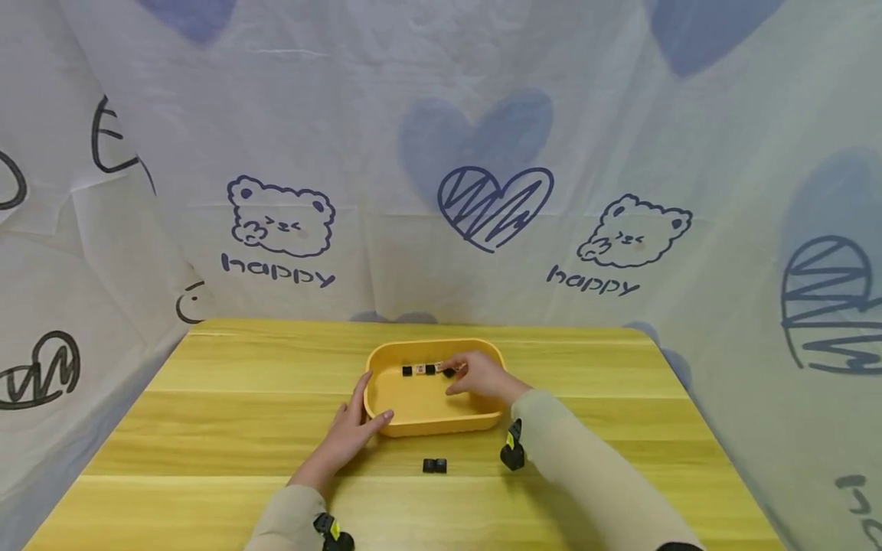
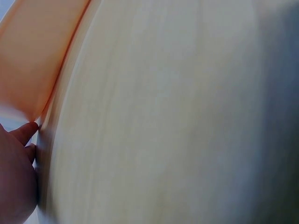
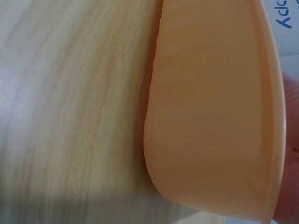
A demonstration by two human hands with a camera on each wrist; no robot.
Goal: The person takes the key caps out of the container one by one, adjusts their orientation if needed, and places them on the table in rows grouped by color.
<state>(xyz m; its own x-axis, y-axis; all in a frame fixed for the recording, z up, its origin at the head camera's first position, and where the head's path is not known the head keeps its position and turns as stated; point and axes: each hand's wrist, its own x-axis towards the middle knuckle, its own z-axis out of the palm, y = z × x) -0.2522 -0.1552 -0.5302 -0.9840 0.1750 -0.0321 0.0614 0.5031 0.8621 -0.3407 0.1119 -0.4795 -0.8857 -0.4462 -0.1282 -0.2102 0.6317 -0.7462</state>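
A yellow plastic bin sits on the table, seen from outside in both wrist views. Along its far inner side runs a row of small black blocks alternating with pale, red-marked blocks. My left hand rests on the bin's near left corner, thumb over the front rim and fingers extended along the left side. My right hand reaches in over the right side, fingertips at the right end of the row, thumb apart from the fingers. It partly hides the blocks there; the right wrist view shows little of this hand.
Two small black blocks lie side by side on the wooden table in front of the bin. Behind the table hangs a pale cloth with hearts and bears. A black device is strapped to the right wrist.
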